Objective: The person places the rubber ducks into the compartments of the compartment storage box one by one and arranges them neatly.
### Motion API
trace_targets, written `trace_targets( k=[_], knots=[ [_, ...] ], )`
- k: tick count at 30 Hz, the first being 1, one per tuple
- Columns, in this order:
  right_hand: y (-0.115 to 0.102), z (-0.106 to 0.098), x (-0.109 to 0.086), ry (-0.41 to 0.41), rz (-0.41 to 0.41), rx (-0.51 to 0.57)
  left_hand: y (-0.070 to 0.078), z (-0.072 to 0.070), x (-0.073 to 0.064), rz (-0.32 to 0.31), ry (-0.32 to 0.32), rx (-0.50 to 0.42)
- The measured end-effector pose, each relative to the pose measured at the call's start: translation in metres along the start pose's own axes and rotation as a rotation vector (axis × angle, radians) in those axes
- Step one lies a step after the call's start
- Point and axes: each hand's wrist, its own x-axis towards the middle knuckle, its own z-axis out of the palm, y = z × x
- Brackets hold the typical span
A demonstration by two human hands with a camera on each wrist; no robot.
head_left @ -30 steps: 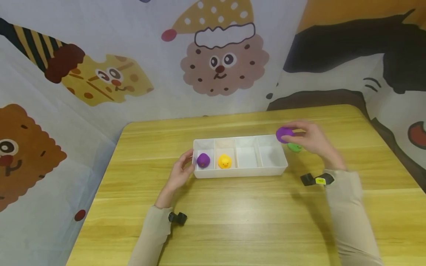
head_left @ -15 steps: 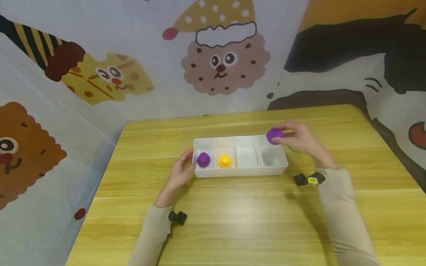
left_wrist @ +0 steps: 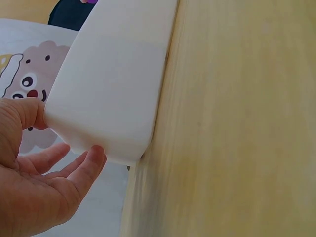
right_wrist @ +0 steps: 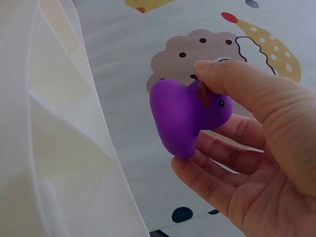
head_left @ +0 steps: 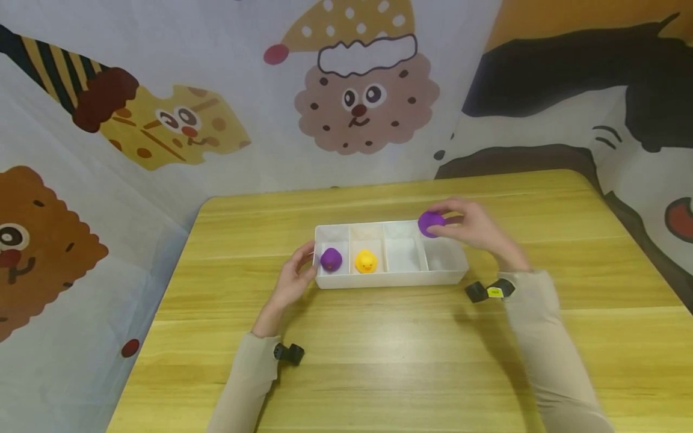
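Note:
A purple rubber duck (right_wrist: 177, 116) is pinched in my right hand (head_left: 471, 225), between thumb and fingertips, with its brown beak and an eye showing in the right wrist view. In the head view it overlaps the far rim over the right-hand compartments of a white divided box (head_left: 395, 279). My left hand (head_left: 295, 279) rests against the box's left end, its thumb at the rim and fingertips on the end wall, as the left wrist view shows. Inside the leftmost compartment sits another purple duck (head_left: 331, 260); a yellow duck (head_left: 366, 262) occupies the one beside it.
The box stands across the middle of a wooden table (head_left: 373, 355). Behind the table's far edge hangs a white cloth (head_left: 260, 108) printed with cartoon food. Each wrist carries a small black camera (head_left: 489, 291).
My right hand has carried the purple duck leftward, from beyond the box's right end to over its right-hand compartments. A green toy at the right is now hidden. My left hand stays put.

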Motion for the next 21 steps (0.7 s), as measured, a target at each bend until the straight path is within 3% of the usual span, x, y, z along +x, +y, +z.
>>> trace_targets(
  k=[15, 21],
  knots=[
    [-0.004, 0.016, 0.007, -0.043, -0.065, 0.044, -0.001, 0.0, 0.001, -0.014, 0.0, -0.001],
    [-0.005, 0.022, 0.01, -0.072, -0.048, 0.052, 0.0, 0.0, 0.001, -0.01, -0.001, -0.011]
  ],
)
